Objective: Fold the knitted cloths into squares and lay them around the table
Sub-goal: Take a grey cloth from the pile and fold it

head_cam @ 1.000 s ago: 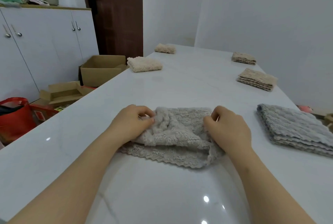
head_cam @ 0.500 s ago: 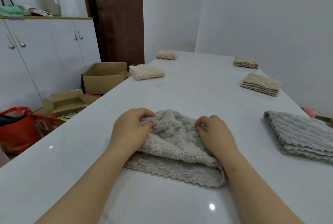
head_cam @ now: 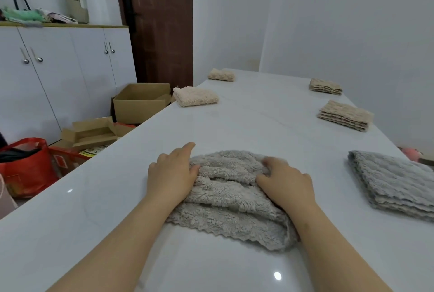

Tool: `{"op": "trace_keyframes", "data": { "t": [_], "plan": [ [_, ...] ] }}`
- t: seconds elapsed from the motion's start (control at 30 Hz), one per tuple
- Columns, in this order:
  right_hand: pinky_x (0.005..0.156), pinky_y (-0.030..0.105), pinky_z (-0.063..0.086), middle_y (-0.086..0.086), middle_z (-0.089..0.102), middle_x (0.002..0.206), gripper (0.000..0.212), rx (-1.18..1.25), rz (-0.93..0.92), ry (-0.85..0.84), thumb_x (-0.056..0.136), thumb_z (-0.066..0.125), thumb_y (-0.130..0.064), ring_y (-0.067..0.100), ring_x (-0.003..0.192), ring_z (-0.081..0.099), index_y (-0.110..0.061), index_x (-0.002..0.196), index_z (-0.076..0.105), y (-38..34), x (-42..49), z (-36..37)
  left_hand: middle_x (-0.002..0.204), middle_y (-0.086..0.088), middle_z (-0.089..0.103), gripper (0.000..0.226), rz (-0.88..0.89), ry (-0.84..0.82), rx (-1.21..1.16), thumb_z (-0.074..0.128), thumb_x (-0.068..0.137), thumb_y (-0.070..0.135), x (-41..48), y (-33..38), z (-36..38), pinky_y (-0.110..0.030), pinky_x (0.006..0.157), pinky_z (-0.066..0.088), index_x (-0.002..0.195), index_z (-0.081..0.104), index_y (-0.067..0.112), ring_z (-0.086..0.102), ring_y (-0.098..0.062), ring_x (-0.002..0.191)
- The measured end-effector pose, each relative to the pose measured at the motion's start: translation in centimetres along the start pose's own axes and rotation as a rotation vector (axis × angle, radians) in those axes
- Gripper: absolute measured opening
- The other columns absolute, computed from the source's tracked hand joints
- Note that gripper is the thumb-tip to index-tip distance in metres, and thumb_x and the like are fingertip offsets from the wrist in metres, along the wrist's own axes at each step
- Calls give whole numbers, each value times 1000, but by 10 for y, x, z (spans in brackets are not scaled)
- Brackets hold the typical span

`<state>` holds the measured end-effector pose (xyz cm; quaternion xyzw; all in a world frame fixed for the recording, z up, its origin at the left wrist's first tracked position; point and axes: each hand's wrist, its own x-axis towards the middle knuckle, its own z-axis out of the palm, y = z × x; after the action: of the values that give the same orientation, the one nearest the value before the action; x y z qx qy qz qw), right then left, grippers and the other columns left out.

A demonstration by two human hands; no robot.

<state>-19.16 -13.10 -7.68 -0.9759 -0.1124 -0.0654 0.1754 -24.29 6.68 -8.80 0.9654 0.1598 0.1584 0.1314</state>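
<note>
The grey knitted cloth (head_cam: 231, 200) is seen rumpled and partly doubled over on the white table (head_cam: 258, 127), at the near end of the table's middle line. Its scalloped lower edge is laid flat on the surface nearest the camera, while an upper layer is bunched into soft ridges above it. The left hand (head_cam: 172, 174) is placed on the left side of this cloth, palm down, with the forefinger stretched out past the cloth's far left corner onto the table and the thumb pressed against a ridge of the fabric. The right hand (head_cam: 287, 185) is laid on the right side of the cloth, fingers curled into the bunched upper layer; whether fabric is actually pinched between fingers and thumb cannot be told.

To the right of the grey knitted cloth, well apart from it, a folded grey cloth (head_cam: 394, 183) is seen lying flat near the table's right edge. Beyond that one, along the same edge, two folded tan cloths (head_cam: 345, 115) (head_cam: 325, 86) are placed. Beyond the grey knitted cloth on the left edge, a folded cream cloth (head_cam: 195, 96) is seen, and a further cream cloth (head_cam: 221, 74) lies at the far left corner. Left of the table, on the floor, an open cardboard box (head_cam: 141, 101) and a red bag (head_cam: 25, 165) are visible.
</note>
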Motion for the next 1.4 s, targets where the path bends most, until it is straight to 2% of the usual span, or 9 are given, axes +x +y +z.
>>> {"op": "trace_keyframes", "data": {
  "t": [0.17, 0.37, 0.53, 0.77, 0.9, 1.0, 1.1, 1.2, 1.4],
  "plan": [
    [73, 31, 38, 4, 67, 99, 20, 23, -39, 113, 87, 46, -18, 26, 90, 58, -16, 100, 61, -1, -1, 2, 107, 3, 68, 24, 71, 94, -164, 48, 94, 21, 3, 0, 6, -34, 86, 43, 112, 65, 26, 53, -22, 107],
    [74, 38, 44, 11, 69, 93, 24, 212, -166, 602, 83, 55, -9, 33, 89, 61, -7, 104, 65, -5, 3, 3, 113, -11, 63, 29, 211, 488, -278, 59, 84, 0, 6, 5, 5, -38, 88, 44, 111, 65, 8, 55, -32, 106],
    [108, 44, 24, 5, 21, 154, 64, -19, 4, 90, 92, 41, -32, 26, 139, 23, -25, 148, 12, -1, 5, 11, 158, 2, 5, 50, 58, 151, -108, 30, 98, 38, 5, 7, 3, -44, 115, 6, 147, 20, 27, -5, -20, 145],
    [111, 43, 17, -8, 25, 153, 47, -104, -138, -193, 96, 30, -45, 19, 141, 21, -34, 143, 29, -6, 7, 11, 155, 10, 19, 48, 194, -291, 150, 19, 96, 51, -1, 11, 5, -48, 116, 8, 142, 26, 38, 12, -13, 144],
    [106, 43, 26, -6, 46, 140, 41, -127, -84, -271, 95, 33, -48, 22, 131, 37, -34, 130, 48, -10, 8, -4, 110, 8, 61, 48, 141, -245, 142, 17, 96, 52, -2, 11, -13, -43, 102, 28, 103, 60, 31, 52, -15, 107],
    [95, 39, 38, 0, 63, 92, 38, -104, -52, -189, 96, 33, -47, 23, 98, 57, -23, 91, 62, -16, 8, -15, 83, 6, 64, 53, 73, -80, 81, 20, 97, 49, -1, 10, -21, -35, 85, 33, 80, 63, 23, 54, -18, 86],
    [93, 37, 39, 2, 64, 110, 33, -19, -96, 0, 96, 34, -40, 25, 107, 55, -24, 109, 60, -15, 11, -12, 106, 6, 66, 39, 47, 47, -47, 27, 98, 44, 3, 4, -20, -35, 86, 37, 106, 62, 28, 57, -20, 106],
    [108, 41, 27, -7, 41, 145, 42, -41, -195, -189, 97, 32, -45, 20, 134, 35, -33, 137, 41, -8, 15, -1, 141, 10, 45, 40, 87, -266, 1, 24, 97, 49, 5, 2, -11, -43, 106, 27, 132, 42, 40, 39, -14, 131],
    [112, 43, 16, -15, 27, 152, 51, -60, -133, -287, 95, 26, -56, 17, 141, 22, -37, 142, 32, 6, 29, 1, 157, 12, 13, 59, 100, -622, 57, 11, 91, 63, 39, 15, -18, -57, 112, -7, 144, 22, 40, 7, -12, 145]
  ]
}}
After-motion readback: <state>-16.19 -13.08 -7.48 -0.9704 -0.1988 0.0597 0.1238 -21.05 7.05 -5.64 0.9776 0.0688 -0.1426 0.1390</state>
